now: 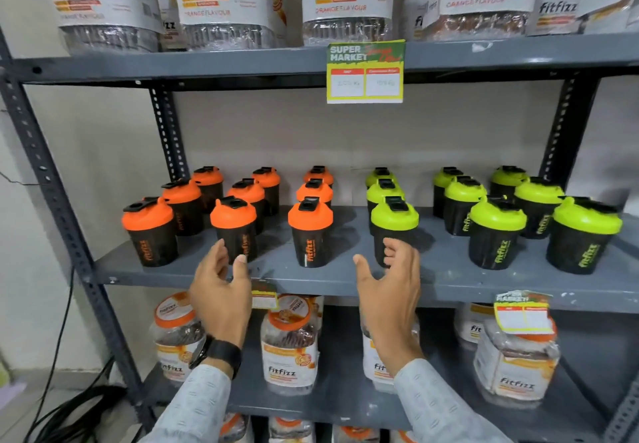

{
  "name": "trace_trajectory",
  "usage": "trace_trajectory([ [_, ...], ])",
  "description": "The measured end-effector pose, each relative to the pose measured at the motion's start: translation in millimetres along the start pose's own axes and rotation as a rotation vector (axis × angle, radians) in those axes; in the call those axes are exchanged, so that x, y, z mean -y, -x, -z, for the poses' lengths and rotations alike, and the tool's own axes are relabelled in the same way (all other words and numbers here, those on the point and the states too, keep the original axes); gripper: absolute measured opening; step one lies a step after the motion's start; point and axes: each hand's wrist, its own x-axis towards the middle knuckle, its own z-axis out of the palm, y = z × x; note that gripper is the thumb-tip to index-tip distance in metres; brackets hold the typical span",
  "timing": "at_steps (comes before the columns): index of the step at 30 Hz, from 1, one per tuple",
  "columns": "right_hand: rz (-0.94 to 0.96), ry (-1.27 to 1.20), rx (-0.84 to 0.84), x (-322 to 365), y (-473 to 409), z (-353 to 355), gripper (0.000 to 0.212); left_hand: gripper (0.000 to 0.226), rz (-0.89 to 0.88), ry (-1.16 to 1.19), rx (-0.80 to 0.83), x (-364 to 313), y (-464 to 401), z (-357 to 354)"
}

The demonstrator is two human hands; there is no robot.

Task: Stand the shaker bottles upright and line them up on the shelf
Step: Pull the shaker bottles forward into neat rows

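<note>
- A grey metal shelf (449, 283) runs across the middle, and everything here is placed by it.
- Above the shelf stand big clear Fitfizz jars (221, 0) with white labels.
- Below the shelf sit more Fitfizz jars with orange lids (290, 339).
- On the shelf, on its left half, nine orange-lid shaker bottles (309, 235) stand upright in three rows going back.
- On the shelf, on its right half, nine green-lid shaker bottles (496, 235) stand upright in rows too.
- The left hand (221, 290) is in front of the shelf edge, open, fingers curved, holding nothing. It is just beside the front middle orange-lid bottle (235, 231).
- The right hand (390, 287) is also in front of the shelf edge, open and empty. Its fingers reach up by the front green-lid bottle (394, 228), but I cannot tell if they touch it.
- A yellow and green price tag (365, 72) hangs above the shelf, on the edge of the next shelf up.
- A black watch (218, 352) sits on the left wrist, below the shelf.
</note>
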Motion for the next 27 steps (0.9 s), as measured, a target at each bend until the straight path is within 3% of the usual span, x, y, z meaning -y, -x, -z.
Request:
trace_trajectory([
  [6, 0.095, -0.070, 0.145, 45.8, 44.1, -66.9, 0.031, 0.049, 0.021, -0.061, -0.032, 26.5, -48.9, 38.1],
  [9, 0.081, -0.122, 0.256, 68.4, 65.7, -109.5, 0.033, 0.047, -0.005, -0.082, -0.021, 38.3, -72.2, 51.9],
  [14, -0.029, -0.115, 0.346, 92.1, 68.4, -156.3, 0.068, 0.035, -0.057, -0.063, 0.014, 52.9, -98.8, 62.6],
  [18, -0.159, -0.097, 0.485, 98.6, 48.3, -173.8, 0.100, 0.031, -0.067, -0.032, -0.106, 59.7, -112.2, 74.8],
  [23, -0.297, -0.116, 0.596, 99.1, 30.1, -189.3, 0.119, 0.057, -0.007, -0.072, -0.179, 79.0, -130.2, 86.1],
  [27, -0.339, -0.188, 0.661, 94.9, 26.3, -200.1, 0.114, 0.088, 0.085, -0.101, -0.034, 90.9, -143.8, 89.6],
])
